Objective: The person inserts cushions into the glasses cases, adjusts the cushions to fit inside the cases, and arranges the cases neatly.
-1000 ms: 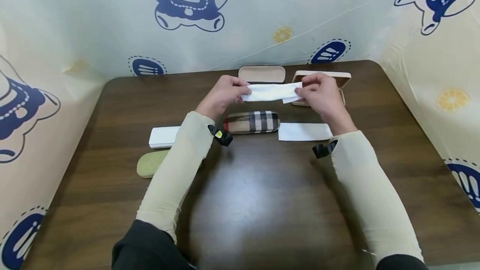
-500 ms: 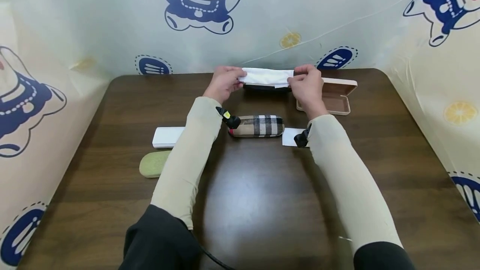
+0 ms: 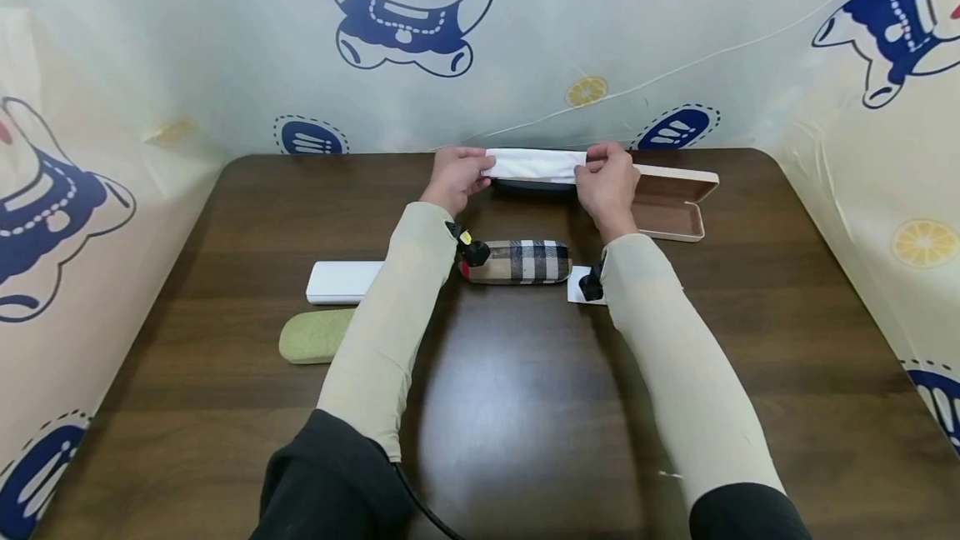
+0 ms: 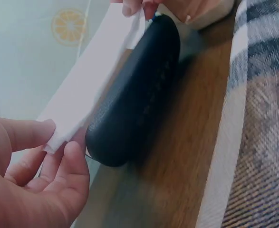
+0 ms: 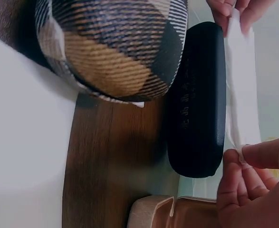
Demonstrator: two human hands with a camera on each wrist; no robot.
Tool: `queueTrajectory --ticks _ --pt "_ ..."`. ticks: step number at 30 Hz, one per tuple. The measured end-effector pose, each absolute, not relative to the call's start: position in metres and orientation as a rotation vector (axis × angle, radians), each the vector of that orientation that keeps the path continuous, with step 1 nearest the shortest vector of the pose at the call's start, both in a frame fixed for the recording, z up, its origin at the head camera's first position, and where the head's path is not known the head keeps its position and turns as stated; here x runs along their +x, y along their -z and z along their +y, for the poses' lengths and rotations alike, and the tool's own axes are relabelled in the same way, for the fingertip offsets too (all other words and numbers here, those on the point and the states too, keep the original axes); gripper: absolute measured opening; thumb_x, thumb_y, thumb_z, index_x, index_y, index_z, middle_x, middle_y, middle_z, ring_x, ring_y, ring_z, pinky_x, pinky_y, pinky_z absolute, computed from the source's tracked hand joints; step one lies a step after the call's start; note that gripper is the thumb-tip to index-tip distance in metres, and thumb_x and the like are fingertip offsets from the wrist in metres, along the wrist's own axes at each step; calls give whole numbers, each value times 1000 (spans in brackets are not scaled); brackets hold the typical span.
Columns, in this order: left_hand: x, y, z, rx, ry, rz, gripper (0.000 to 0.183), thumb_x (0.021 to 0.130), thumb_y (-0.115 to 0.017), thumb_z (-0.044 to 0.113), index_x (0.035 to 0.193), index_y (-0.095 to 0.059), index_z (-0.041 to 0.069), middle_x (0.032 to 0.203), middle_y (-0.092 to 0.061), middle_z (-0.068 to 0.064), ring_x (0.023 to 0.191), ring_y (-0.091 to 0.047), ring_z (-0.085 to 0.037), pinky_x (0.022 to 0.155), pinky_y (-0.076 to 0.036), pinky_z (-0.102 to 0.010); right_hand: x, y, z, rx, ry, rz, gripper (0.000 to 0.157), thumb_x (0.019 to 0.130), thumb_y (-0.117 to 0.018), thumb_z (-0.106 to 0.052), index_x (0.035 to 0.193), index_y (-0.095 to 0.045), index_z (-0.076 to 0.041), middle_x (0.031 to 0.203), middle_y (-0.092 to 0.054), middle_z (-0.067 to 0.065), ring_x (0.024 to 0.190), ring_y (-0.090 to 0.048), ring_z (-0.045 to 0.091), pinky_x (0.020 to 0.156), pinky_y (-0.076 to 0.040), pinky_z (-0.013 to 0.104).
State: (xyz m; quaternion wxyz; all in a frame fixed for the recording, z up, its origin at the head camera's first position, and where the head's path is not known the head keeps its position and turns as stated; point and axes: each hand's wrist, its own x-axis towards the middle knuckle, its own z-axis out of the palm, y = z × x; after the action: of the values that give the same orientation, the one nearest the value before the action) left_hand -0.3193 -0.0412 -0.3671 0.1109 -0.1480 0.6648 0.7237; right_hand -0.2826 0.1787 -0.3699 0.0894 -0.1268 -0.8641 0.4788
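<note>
A folded white cloth (image 3: 535,165) is stretched between my two hands at the far edge of the table. The left hand (image 3: 456,177) pinches one end between thumb and fingers, and the right hand (image 3: 609,188) pinches the other. Right below the cloth lies a black glasses case (image 5: 196,104) with small lettering on its front. Its inside is hidden behind the cloth in the head view. In the left wrist view, the cloth runs alongside the upper edge of the black case (image 4: 134,90).
An open brown-lined case (image 3: 671,211) stands right of the black one. Nearer me lie a plaid glasses case (image 3: 525,262) and a white card (image 3: 579,286), partly covered by the right wrist camera. A white case (image 3: 341,282) and a green case (image 3: 311,338) are at left.
Both hands have carried the cloth toward the back, from in front of the black case to over it. The cloth now hides the beige lining seen earlier.
</note>
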Motion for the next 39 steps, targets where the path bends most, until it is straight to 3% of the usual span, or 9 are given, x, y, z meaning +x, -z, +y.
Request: queueTrajectory --ticks 5,10,16,21,25,30,35,39 --pt "-317 372 -42 -385 -2051 2075 29 93 -72 6 121 -69 -3 117 -64 -15 82 -60 -18 76 -53 -29 -281 373 178 -346 -1363 -2624 25 97 -65 -13 120 -63 -3 104 -72 15 117 -54 28 94 -46 41" --pt "-313 376 -42 -383 -1895 2184 24 92 -74 10 114 -72 -1 113 -66 -14 75 -59 -18 74 -54 -30 -278 376 177 -332 -1264 -2682 25 95 -62 -11 118 -62 -3 99 -70 14 107 -57 31 89 -48 42" --pt "-307 379 -39 -376 -1839 2271 16 88 -78 4 102 -75 -4 105 -68 -15 68 -59 -19 73 -56 -33 -274 379 176 -331 -1174 -2774 25 93 -60 -9 117 -59 -4 99 -70 15 99 -62 32 86 -49 46" --pt "-304 382 -34 -365 -1784 2386 14 81 -84 3 90 -75 -1 102 -66 -13 65 -59 -19 73 -57 -35 -273 385 178 -335 -1140 -2773 21 93 -63 -11 112 -59 -4 98 -71 15 102 -61 36 89 -48 49" --pt "-304 386 -30 -372 -1671 2500 17 78 -88 5 83 -72 4 102 -63 -9 61 -56 -16 65 -53 -35 -271 390 178 -370 -1146 -2756 20 93 -66 -14 110 -58 -5 97 -71 14 106 -59 37 91 -47 48" --pt "-302 391 -29 -342 -1602 2561 22 76 -89 5 82 -68 7 104 -59 -8 74 -56 -20 62 -48 -31 -269 395 180 -362 -1157 -2741 23 92 -70 -15 109 -59 -3 97 -73 13 110 -59 35 90 -47 47" --pt "-300 392 -32 -285 -1634 2561 30 70 -92 1 84 -66 6 104 -58 -8 99 -52 -23 71 -50 -32 -264 394 183 -291 -1178 -2729 29 90 -74 -12 113 -60 0 100 -74 15 112 -59 34 89 -48 46" --pt "-300 393 -34 -253 -1674 2507 36 68 -91 -3 91 -65 5 100 -64 -8 102 -56 -23 76 -52 -33 -260 391 186 -264 -1198 -2774 49 86 -80 -10 126 -54 -1 110 -68 18 111 -55 35 89 -48 48"
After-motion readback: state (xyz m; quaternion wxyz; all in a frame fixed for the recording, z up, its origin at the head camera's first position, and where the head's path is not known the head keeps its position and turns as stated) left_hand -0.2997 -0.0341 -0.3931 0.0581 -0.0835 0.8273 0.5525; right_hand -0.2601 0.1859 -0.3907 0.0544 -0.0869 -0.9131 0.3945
